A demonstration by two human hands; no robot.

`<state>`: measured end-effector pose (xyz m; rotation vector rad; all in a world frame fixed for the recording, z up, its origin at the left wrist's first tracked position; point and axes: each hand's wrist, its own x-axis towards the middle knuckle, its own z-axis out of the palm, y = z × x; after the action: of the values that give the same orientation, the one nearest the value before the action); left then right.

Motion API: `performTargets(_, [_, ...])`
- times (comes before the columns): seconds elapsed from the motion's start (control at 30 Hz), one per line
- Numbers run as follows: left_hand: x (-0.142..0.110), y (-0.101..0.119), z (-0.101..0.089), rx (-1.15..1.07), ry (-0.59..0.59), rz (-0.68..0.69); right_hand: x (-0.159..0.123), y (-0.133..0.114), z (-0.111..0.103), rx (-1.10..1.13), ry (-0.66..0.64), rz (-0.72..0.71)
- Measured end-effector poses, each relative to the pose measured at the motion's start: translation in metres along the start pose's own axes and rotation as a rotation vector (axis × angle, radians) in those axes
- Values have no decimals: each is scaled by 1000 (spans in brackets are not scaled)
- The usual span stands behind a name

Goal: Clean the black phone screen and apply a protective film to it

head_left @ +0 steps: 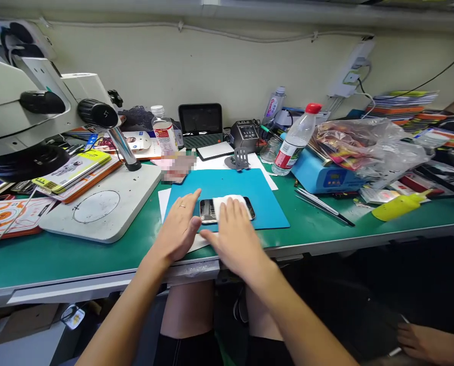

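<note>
A phone (207, 210) lies flat on a blue mat (265, 195) near the front edge of the green bench. A white cloth or wipe (230, 201) covers the phone's right part. My right hand (232, 231) lies flat on that cloth, fingers stretched out and pressing on it. My left hand (180, 226) rests flat on the mat against the phone's left end, fingers extended, with a ring on one finger.
A microscope (29, 109) with a white base plate (101, 206) stands at the left. Bottles (295, 140), a blue heater box (326, 175), tweezers (322, 206), a yellow bottle (398, 206) and a plastic bag (367, 142) crowd the right. Another person's hand (421, 340) shows at the lower right.
</note>
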<state>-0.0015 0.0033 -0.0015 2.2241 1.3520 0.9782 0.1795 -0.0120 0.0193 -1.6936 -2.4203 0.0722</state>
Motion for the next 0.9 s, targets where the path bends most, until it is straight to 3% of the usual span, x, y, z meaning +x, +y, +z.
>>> performTargets(0.1, [-3,0,-3,-29,18,14,2,-21,5,53,39,-134])
performTargets(0.23, [-3,3,-5,4,-5,48,-13,21,-9,198,-42,-333])
performTargets(0.3, [0,5,-5,41,-34,64,-18,44,-16,184,-51,-271])
performTargets(0.37, [2,5,-4,63,-46,73,-18,49,-16,115,-19,-187])
performTargets(0.5, [1,3,-3,54,-40,73,-6,7,1,3,56,-52])
performTargets(0.6, [-3,2,-5,30,-53,94,1,-13,9,78,80,-188])
performTargets(0.67, [-3,4,-5,21,-69,129,-2,-2,7,136,60,-316])
performTargets(0.73, [-2,6,-6,35,-90,157,-10,20,1,130,36,-350])
performTargets(0.83, [2,9,-5,81,-112,163,-19,45,-4,-37,88,-158])
performTargets(0.9, [4,9,-5,100,-109,156,-18,45,-4,-129,106,-71])
